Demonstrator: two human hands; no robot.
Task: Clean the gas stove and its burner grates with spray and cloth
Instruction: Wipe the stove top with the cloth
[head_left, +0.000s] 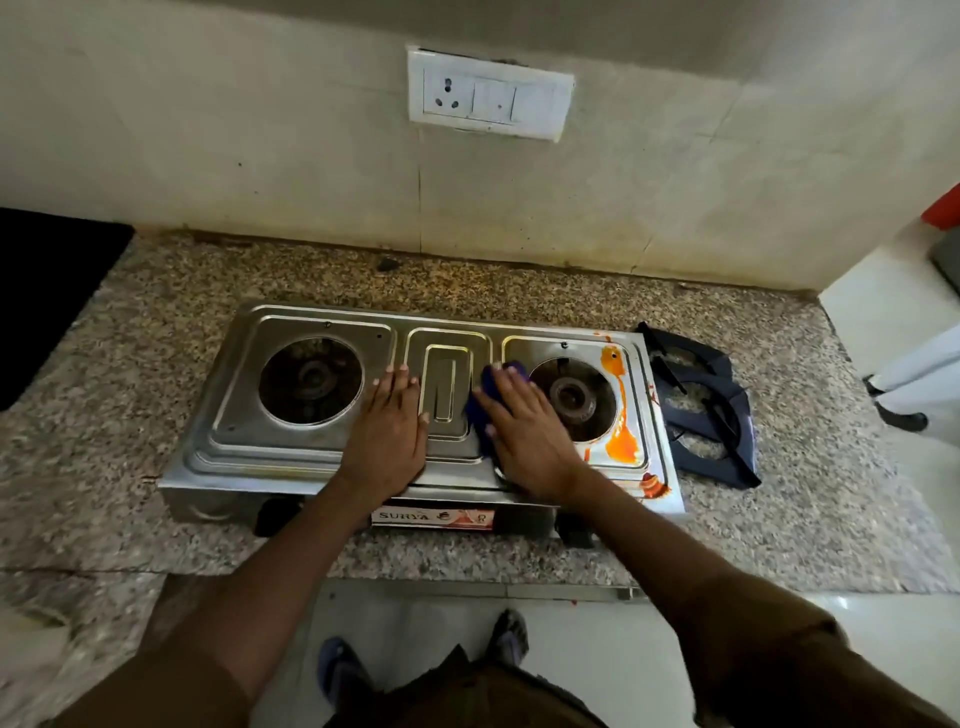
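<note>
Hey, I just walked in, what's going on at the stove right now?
A person is wiping a steel two-burner gas stove on a granite counter. The right hand presses a blue cloth onto the stove top between the burners, while the left hand lies flat on the top, apparently steadying it. Orange stains remain around the right burner. The burner grates are off, stacked on the counter to the stove's right.
</note>
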